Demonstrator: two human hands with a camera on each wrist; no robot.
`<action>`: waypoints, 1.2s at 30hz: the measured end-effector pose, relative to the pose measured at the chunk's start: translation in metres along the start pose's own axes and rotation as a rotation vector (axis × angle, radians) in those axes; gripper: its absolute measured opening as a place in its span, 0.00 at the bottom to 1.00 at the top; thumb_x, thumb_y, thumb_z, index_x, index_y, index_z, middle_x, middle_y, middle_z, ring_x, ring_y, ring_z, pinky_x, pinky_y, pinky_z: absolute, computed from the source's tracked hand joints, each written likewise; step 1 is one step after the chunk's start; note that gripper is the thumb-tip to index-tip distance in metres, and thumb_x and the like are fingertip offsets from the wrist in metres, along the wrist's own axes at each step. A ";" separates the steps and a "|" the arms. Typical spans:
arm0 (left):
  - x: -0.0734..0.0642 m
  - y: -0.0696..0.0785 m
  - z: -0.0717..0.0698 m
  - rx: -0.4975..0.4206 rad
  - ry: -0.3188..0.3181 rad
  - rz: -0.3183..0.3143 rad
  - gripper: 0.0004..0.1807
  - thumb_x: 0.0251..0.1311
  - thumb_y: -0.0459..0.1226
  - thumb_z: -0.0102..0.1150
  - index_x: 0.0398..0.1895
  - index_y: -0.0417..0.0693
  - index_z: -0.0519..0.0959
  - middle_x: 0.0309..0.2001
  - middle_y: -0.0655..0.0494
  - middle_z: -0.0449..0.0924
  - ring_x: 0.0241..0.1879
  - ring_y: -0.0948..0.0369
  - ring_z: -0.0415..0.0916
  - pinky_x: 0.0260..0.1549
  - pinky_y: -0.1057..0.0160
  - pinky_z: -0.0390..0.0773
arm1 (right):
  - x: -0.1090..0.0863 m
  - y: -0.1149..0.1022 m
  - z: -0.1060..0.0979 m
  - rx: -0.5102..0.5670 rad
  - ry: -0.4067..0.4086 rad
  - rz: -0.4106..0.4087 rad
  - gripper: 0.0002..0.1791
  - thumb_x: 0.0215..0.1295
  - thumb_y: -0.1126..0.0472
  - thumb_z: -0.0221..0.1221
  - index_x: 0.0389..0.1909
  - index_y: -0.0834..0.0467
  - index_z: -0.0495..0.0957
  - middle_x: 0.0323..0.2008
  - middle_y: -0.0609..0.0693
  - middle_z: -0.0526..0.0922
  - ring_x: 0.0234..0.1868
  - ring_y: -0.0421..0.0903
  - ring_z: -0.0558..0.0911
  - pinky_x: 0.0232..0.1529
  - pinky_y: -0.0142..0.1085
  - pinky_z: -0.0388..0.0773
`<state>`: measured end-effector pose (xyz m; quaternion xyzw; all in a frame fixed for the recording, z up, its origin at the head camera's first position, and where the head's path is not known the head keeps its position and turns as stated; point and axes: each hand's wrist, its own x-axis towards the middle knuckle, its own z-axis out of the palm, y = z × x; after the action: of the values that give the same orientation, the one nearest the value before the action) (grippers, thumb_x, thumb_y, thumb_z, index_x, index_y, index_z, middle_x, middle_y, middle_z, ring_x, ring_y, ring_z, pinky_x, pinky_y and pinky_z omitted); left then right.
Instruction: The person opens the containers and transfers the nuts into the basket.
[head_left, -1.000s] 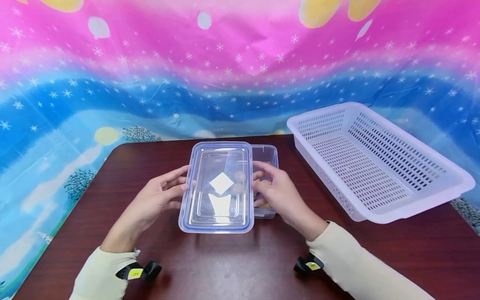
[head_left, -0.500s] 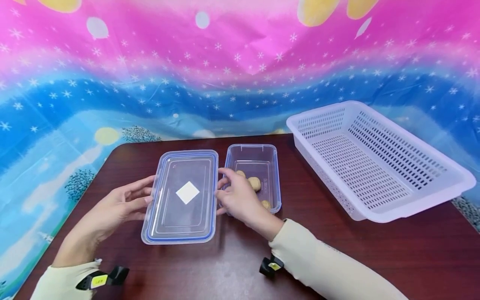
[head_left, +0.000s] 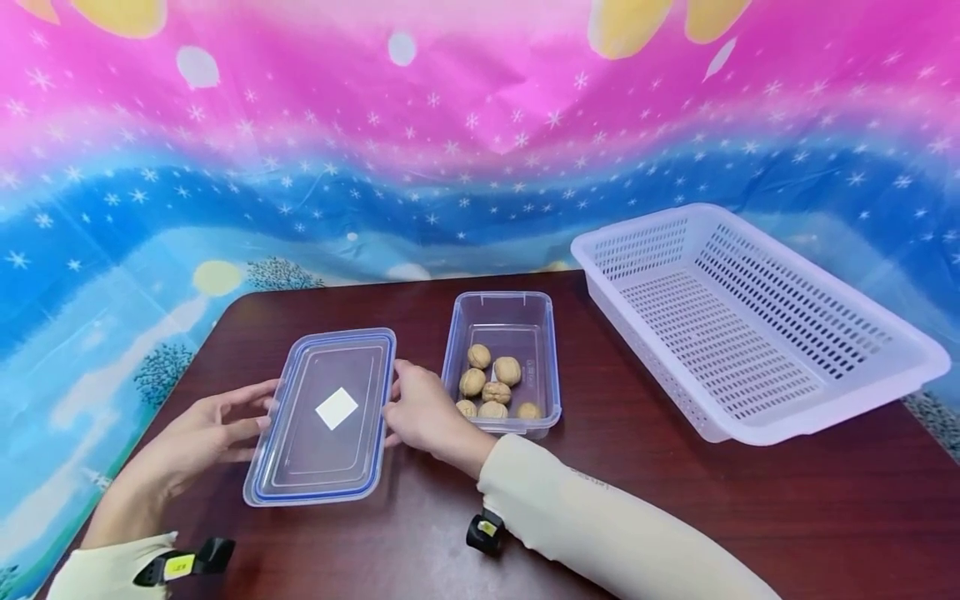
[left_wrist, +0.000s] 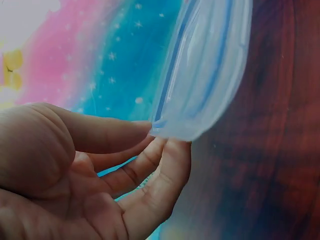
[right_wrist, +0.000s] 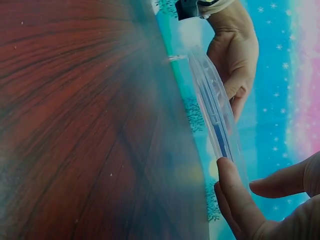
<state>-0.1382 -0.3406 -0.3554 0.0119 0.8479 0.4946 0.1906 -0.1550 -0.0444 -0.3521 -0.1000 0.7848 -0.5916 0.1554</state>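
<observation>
A clear plastic lid [head_left: 307,433] with a blue seal and a white diamond sticker is held over the left part of the table. My left hand [head_left: 191,442] pinches its left edge; in the left wrist view the thumb lies on one face and the fingers [left_wrist: 172,165] on the other. On the opposite edge my right hand [head_left: 427,412] pinches it too, thumb and fingers astride the rim in the right wrist view. Right of the lid stands a clear food container [head_left: 555,358], uncovered, with several walnuts [head_left: 496,392] in its near half.
A white perforated plastic basket [head_left: 667,346] stands at the right on the dark wooden table [head_left: 675,508]. Behind the table hangs a pink and blue patterned cloth [head_left: 337,208].
Both hands have carried the lid leftward and toward the near side, from in front of the container to its left. The container and its walnuts have come into full view.
</observation>
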 end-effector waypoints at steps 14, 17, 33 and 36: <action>0.014 -0.011 0.001 0.116 0.030 -0.147 0.35 0.80 0.36 0.49 0.81 0.28 0.51 0.74 0.24 0.63 0.61 0.47 0.80 0.51 0.49 0.86 | 0.014 0.003 0.019 -0.010 -0.026 0.093 0.15 0.66 0.80 0.51 0.51 0.68 0.78 0.28 0.53 0.79 0.25 0.51 0.89 0.23 0.37 0.86; 0.016 -0.011 0.004 0.145 0.049 -0.154 0.34 0.80 0.36 0.49 0.80 0.27 0.53 0.71 0.24 0.67 0.60 0.46 0.81 0.50 0.49 0.87 | 0.016 0.006 0.021 0.018 -0.024 0.104 0.17 0.67 0.79 0.51 0.53 0.68 0.78 0.30 0.54 0.80 0.27 0.50 0.89 0.23 0.36 0.85; 0.021 -0.014 0.010 0.164 0.088 -0.154 0.31 0.81 0.35 0.47 0.78 0.25 0.57 0.68 0.23 0.70 0.58 0.48 0.82 0.49 0.52 0.87 | 0.020 0.019 0.023 0.041 -0.033 0.108 0.17 0.67 0.76 0.53 0.55 0.68 0.77 0.30 0.51 0.78 0.27 0.48 0.86 0.27 0.37 0.87; 0.021 -0.015 0.011 0.158 0.087 -0.153 0.31 0.81 0.36 0.48 0.78 0.25 0.57 0.69 0.23 0.69 0.60 0.46 0.81 0.50 0.52 0.87 | 0.020 0.021 0.023 -0.023 -0.023 0.084 0.15 0.66 0.75 0.55 0.53 0.69 0.78 0.32 0.53 0.80 0.28 0.47 0.86 0.27 0.36 0.86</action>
<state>-0.1518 -0.3347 -0.3790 -0.0593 0.8901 0.4103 0.1893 -0.1649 -0.0660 -0.3802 -0.0755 0.7931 -0.5745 0.1877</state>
